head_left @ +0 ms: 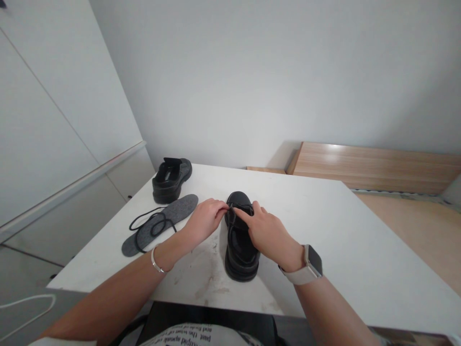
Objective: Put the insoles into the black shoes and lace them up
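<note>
A black lace-up shoe [242, 259] stands upright on the white table, toe pointing away from me. At its left eyelet edge, the fingertips of my left hand [207, 218] are pinched on a thin dark shoelace [232, 222]. My right hand [268, 233] lies over the shoe's right side and grips it, its index finger reaching across the opening to the same eyelets. Its thumb is hidden. Left of my hands, a grey insole [187, 205] lies flat, with a loose black shoelace [158, 229] looped over it.
A second black shoe [166, 196] stands at the table's back left corner, its tongue raised. The white table [306, 211] has dark smudges near its front edge. White cabinet doors [46, 125] rise at left; a wood-grain headboard [360, 163] stands beyond the right side.
</note>
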The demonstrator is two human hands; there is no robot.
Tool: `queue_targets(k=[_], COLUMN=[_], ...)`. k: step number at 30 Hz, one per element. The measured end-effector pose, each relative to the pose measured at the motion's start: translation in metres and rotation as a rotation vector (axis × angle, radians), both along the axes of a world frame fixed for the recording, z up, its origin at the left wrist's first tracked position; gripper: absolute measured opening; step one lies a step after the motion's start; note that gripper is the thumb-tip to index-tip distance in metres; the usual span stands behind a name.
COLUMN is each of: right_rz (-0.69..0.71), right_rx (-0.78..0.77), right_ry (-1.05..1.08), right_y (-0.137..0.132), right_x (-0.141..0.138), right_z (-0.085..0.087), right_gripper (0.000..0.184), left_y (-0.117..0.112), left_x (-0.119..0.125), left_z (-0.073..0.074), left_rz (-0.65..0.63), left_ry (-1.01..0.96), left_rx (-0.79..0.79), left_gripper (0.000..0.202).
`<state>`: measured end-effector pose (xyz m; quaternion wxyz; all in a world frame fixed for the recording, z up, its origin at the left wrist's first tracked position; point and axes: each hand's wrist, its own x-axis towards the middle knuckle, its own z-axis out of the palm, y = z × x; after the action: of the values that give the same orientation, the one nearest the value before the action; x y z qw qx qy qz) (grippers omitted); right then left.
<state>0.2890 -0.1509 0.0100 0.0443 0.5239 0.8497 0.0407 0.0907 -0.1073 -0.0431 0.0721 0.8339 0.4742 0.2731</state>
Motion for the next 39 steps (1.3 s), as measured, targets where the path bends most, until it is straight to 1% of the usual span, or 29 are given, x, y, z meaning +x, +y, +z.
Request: queue_targets(k=[3, 8, 11, 13, 17, 18, 20, 22, 23, 26, 28, 31, 33, 36, 39], right_rz=[0.009, 0.007, 0.003, 0.002, 0.011, 0.014, 0.021, 0.024, 0.024, 0.025, 0.026, 0.013, -0.012, -0.064, -0.105], right_rx=[-0.001, 0.006, 0.0, -0.004, 0.001, 0.002, 0.005, 0.011, 0.014, 0.019, 0.027, 0.041, 0.056, 0.086, 0.092], right_ry=[-0.007, -0.011, -0.001, 0.006, 0.018, 0.02, 0.025, 0.028, 0.03, 0.043, 0.06, 0.083, 0.081, 0.07, 0.07], right_y=[0.0, 0.001, 0.001, 0.001, 0.001, 0.001, 0.001, 0.002, 0.002, 0.002, 0.001, 0.001, 0.002, 0.003, 0.005], right_x=[0.0, -0.002, -0.002, -0.002, -0.002, -0.002, -0.002, -0.002, -0.002, -0.001, 0.0, 0.0, -0.001, -0.005, -0.008], right_z=[0.0, 0.001, 0.0, 0.0, -0.001, -0.001, -0.002, -0.003, -0.004, -0.005, -0.006, -0.007, -0.007, -0.005, -0.004], right_gripper=[0.064, 0.059, 0.06, 0.061, 0.059, 0.058, 0.056, 0.054, 0.054, 0.054, 0.054, 0.051, 0.047, 0.038, 0.027], left_y=[-0.001, -0.003, -0.003, -0.001, 0.007, 0.009, 0.01, 0.009, 0.008, 0.005, 0.004, 0.003, -0.001, -0.01, -0.02], left_x=[0.001, 0.003, 0.003, 0.003, 0.0, 0.0, 0.0, 0.0, 0.0, 0.001, 0.002, 0.005, 0.008, 0.014, 0.019], left_z=[0.003, 0.007, 0.008, 0.006, -0.002, -0.004, -0.006, -0.006, -0.005, -0.004, -0.004, -0.004, -0.001, 0.008, 0.018], left_rz=[0.004, 0.015, 0.01, 0.007, -0.009, -0.017, -0.023, -0.015, -0.006, 0.005, 0.005, 0.009, 0.001, -0.017, -0.023], left_ry=[0.018, 0.063, 0.044, -0.037, -0.35, -0.395, -0.42, -0.415, -0.401, -0.302, -0.238, -0.214, -0.209, -0.188, -0.094], left_rx=[-0.002, 0.034, 0.019, -0.034, -0.271, -0.311, -0.33, -0.303, -0.263, -0.084, -0.002, -0.016, -0.047, -0.081, -0.102], left_gripper=[0.015, 0.016, 0.016, 0.015, 0.01, 0.01, 0.009, 0.009, 0.008, 0.009, 0.009, 0.013, 0.017, 0.018, 0.033])
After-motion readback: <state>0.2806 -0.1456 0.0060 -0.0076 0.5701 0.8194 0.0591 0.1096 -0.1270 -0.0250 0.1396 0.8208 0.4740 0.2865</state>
